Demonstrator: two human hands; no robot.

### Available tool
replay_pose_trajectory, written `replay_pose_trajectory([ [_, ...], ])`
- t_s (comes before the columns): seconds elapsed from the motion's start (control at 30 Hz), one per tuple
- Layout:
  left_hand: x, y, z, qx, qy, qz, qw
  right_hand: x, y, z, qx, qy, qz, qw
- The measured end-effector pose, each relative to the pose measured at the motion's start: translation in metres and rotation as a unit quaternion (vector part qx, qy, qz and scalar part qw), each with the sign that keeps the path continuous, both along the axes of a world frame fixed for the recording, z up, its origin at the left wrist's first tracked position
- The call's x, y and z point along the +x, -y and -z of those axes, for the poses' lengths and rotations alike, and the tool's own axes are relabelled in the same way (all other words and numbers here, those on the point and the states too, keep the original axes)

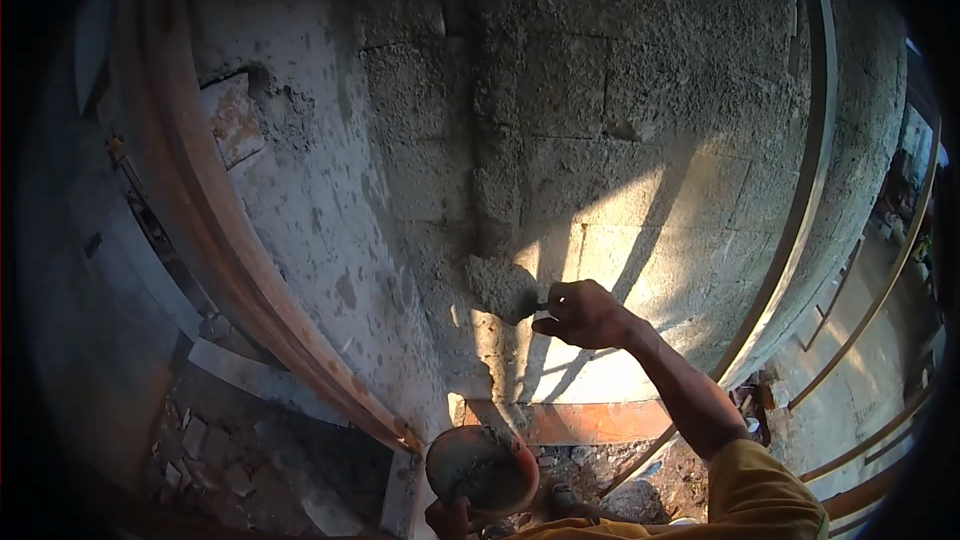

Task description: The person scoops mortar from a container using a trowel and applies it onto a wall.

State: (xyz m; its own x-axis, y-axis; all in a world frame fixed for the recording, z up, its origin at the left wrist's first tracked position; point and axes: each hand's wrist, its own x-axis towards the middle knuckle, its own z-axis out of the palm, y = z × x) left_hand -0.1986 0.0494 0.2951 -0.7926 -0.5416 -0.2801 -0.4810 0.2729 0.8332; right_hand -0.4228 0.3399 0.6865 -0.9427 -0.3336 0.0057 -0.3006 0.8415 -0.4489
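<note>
**Overhead: mortar going onto a block wall**

Here, rough concrete-block wall (620,110) filling most of the head view, joints between blocks visible, surface coarse and grey. Patch of sunlight across lower right of wall, crossed by slanted shadows. Smoother, speckled plaster band (320,210) to the left of the bare blocks. Reddish wooden board (215,230) leaning along the left edge of that band, bent by the lens. Second board (585,422) lying flat at the foot of the wall. Thin metal strip (812,140) running down the right side of the wall. Rubble and broken block pieces (215,455) on the ground at lower left. Beyond the wall at far right, pale sunlit floor with long rods lying on it.

Right hand (583,314) raised against the wall, fingers clenched around the handle of a trowel (508,290). Trowel blade loaded with wet grey mortar, just left of the knuckles, pressed to or very near the wall; contact not clear. Yellow sleeve (755,500) on that arm.

Left hand (450,517) low at the bottom edge, mostly cut off, gripping the underside of a round mortar pan (483,467). Pan orange-rimmed, grey mortar inside, well below the trowel.
</note>
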Motion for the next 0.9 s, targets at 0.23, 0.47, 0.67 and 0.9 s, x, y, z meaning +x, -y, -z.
replay_pose_trajectory([
  [0.23, 0.019, 0.025, 0.054, -0.019, -0.066, -0.133, 0.989, -0.019, 0.02, -0.18, -0.294, -0.049, -0.293, 0.909],
  [0.47, 0.06, 0.038, 0.144, -0.23, -0.15, -0.232, 0.933, -0.047, 0.048, -0.288, -0.396, 0.001, -0.545, 0.739],
  [0.67, 0.029, 0.035, 0.083, -0.028, -0.08, -0.228, 0.97, -0.233, 0.033, -0.304, -0.742, 0.126, -0.435, 0.494],
  [0.9, 0.024, 0.029, 0.071, 0.012, -0.061, -0.181, 0.981, -0.085, 0.056, 0.27, -0.139, 0.153, -0.361, 0.909],
])
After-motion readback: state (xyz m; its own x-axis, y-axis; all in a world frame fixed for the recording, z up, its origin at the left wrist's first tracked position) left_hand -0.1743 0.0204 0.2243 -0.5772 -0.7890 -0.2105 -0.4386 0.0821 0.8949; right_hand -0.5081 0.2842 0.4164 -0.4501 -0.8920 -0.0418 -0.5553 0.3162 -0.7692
